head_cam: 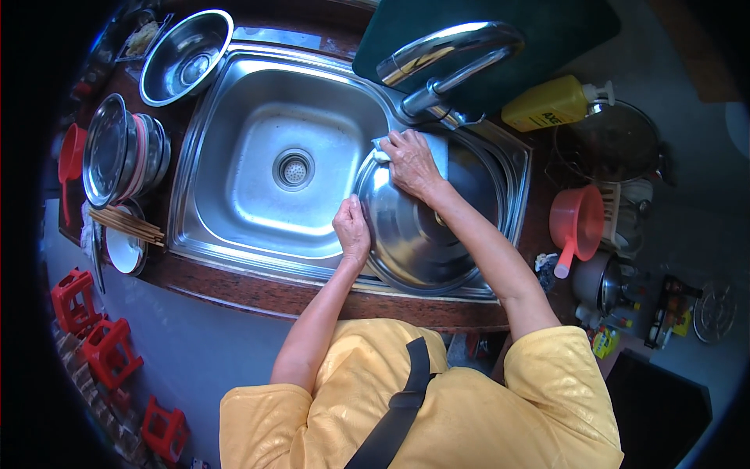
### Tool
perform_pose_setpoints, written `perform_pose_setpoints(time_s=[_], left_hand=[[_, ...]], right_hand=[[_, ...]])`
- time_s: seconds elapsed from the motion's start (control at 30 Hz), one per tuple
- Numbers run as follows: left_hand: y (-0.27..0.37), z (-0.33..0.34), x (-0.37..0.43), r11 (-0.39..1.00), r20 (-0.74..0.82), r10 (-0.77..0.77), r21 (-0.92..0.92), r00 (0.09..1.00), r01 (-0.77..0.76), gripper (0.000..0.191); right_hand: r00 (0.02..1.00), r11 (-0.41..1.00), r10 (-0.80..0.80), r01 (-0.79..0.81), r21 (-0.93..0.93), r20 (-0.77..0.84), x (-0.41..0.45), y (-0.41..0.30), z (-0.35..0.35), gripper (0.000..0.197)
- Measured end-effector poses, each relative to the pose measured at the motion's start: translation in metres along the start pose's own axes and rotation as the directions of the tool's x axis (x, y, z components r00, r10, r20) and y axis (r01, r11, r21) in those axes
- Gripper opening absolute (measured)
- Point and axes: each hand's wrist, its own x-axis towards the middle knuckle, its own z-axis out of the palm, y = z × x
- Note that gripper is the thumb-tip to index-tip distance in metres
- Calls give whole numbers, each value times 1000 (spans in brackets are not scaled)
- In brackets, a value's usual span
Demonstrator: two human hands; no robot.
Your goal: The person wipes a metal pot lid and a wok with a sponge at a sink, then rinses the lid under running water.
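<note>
A large round stainless steel lid (404,234) lies over the right-hand basin of the sink. My left hand (353,228) grips its left rim. With my right hand (413,161) I hold a pale blue cloth (438,149) against the lid's upper edge; part of the cloth shows white beneath my fingers. My right forearm crosses the lid and hides some of it. The chrome faucet (451,53) arches just above my right hand. To the left of both hands is the left sink basin (258,176), with its round drain strainer (294,170).
Left of the sink stand a steel bowl (187,58), stacked bowls (108,152) and wooden chopsticks (126,224). A yellow pump bottle (545,105) and a pink dipper (577,223) are at the right. Behind the faucet is a dark green board (562,35). Red stools (111,352) stand on the floor.
</note>
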Motion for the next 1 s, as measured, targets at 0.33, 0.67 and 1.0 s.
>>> perform_pose_setpoints(time_s=[0.33, 0.67, 1.0], left_hand=[[-12, 1, 2, 995, -31, 72, 66, 997, -69, 39], [-11, 2, 2, 999, -19, 15, 44, 1000, -15, 41], [-14, 4, 4, 998, -77, 59, -12, 995, -60, 41]], right_hand=[[988, 988, -122, 129, -80, 90, -12, -28, 2, 35], [981, 960, 195, -189, -206, 10, 0, 10, 10, 25], [984, 988, -144, 148, -32, 108, -19, -45, 7, 37]])
